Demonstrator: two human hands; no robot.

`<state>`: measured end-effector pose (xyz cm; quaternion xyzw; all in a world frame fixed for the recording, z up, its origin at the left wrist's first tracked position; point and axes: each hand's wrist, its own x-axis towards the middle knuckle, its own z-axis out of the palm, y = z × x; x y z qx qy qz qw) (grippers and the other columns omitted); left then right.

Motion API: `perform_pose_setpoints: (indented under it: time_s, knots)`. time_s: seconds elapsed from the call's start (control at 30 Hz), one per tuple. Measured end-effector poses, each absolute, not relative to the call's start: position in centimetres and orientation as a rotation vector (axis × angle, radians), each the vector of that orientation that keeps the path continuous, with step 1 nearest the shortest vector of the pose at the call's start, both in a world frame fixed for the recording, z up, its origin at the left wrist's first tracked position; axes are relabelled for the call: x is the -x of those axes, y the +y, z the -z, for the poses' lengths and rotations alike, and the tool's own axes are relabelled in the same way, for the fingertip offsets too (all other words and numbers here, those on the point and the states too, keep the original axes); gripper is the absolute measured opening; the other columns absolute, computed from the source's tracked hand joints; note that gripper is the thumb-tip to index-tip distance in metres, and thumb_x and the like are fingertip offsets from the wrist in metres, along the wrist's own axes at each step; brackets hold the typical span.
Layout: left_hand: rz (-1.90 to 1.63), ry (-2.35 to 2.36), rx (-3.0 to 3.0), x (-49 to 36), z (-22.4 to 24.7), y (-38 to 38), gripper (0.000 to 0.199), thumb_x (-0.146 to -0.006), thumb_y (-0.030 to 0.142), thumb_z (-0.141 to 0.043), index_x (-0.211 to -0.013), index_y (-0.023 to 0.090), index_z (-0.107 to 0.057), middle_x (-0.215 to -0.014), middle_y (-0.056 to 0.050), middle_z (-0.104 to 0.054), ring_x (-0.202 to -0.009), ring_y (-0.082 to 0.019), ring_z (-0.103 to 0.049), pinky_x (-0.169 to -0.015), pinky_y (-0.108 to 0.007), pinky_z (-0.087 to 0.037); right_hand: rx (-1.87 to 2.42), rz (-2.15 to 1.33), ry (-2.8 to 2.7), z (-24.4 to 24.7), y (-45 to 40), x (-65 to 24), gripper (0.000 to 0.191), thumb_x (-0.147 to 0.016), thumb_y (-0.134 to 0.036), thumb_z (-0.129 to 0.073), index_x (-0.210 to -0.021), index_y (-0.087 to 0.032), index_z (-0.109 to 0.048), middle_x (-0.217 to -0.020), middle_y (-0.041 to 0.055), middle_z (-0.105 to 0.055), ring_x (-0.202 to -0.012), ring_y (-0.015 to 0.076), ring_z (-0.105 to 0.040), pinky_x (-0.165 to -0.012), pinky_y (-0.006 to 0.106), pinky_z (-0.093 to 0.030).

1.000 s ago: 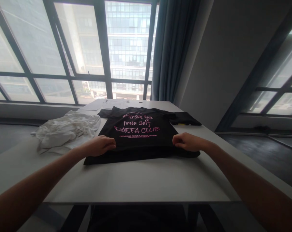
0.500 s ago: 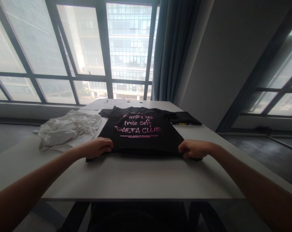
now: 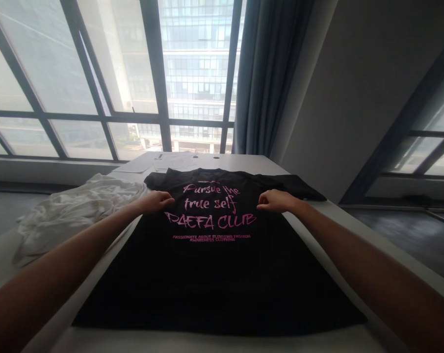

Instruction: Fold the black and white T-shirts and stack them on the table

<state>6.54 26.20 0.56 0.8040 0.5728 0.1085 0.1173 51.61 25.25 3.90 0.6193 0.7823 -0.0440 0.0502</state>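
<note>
A black T-shirt (image 3: 210, 284) with pink lettering lies flat on the white table, its hem towards me and its collar at the far end. My left hand (image 3: 156, 201) is closed in a pinch on the shirt's left side, beside the top lines of print. Opposite it, my right hand (image 3: 276, 201) pinches the right side at about the same height. The fingertips of both hands are partly hidden. Past my right hand, a dark folded garment (image 3: 299, 184) lies next to the shirt's sleeve.
A crumpled heap of white cloth (image 3: 82, 206) lies on the left of the white table (image 3: 240, 161). Papers (image 3: 173, 161) rest at its far end. Behind stand large windows (image 3: 195, 63) and a blue-grey curtain (image 3: 269, 78).
Both hands have gone from the lower corners of the shirt up to its sides near the lettering. The shirt now reaches closer to me, its hem near the table's front edge.
</note>
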Motion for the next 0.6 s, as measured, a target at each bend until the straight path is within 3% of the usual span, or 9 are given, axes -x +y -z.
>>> perform_pose_setpoints:
  time_s: [0.27,0.43,0.6]
  knots:
    - [-0.300,2.208,-2.166,0.7,2.4,39.0,0.049,-0.089,0.047,-0.042,-0.116,0.015,-0.068,-0.124,-0.016,-0.067,-0.120,-0.030,-0.058,-0.101,-0.035,-0.042,-2.190,-0.192,2.330,-0.8,36.6,-55.9,0.030,-0.088,-0.041,-0.058,-0.108,-0.023,-0.073,-0.129,0.0107,-0.058,-0.116,0.0262,-0.054,-0.091,0.035,-0.044]
    - [-0.310,2.467,-1.905,2.3,2.4,42.6,0.053,-0.090,0.054,-0.044,-0.114,0.013,-0.066,-0.122,-0.022,-0.066,-0.114,-0.037,-0.062,-0.090,-0.043,-0.048,-2.426,-0.123,2.206,0.6,40.7,-57.5,0.038,-0.089,-0.042,-0.055,-0.118,-0.019,-0.064,-0.122,0.0131,-0.063,-0.113,0.0277,-0.056,-0.093,0.040,-0.042]
    - [-0.282,2.639,-1.625,3.5,1.8,44.8,0.059,-0.073,0.063,-0.065,-0.100,0.011,-0.063,-0.106,-0.021,-0.069,-0.103,-0.040,-0.063,-0.078,-0.047,-0.051,-2.743,-0.156,2.049,0.6,42.8,-59.6,0.036,-0.087,-0.028,-0.055,-0.121,-0.020,-0.060,-0.112,0.0140,-0.067,-0.106,0.0282,-0.061,-0.089,0.039,-0.043]
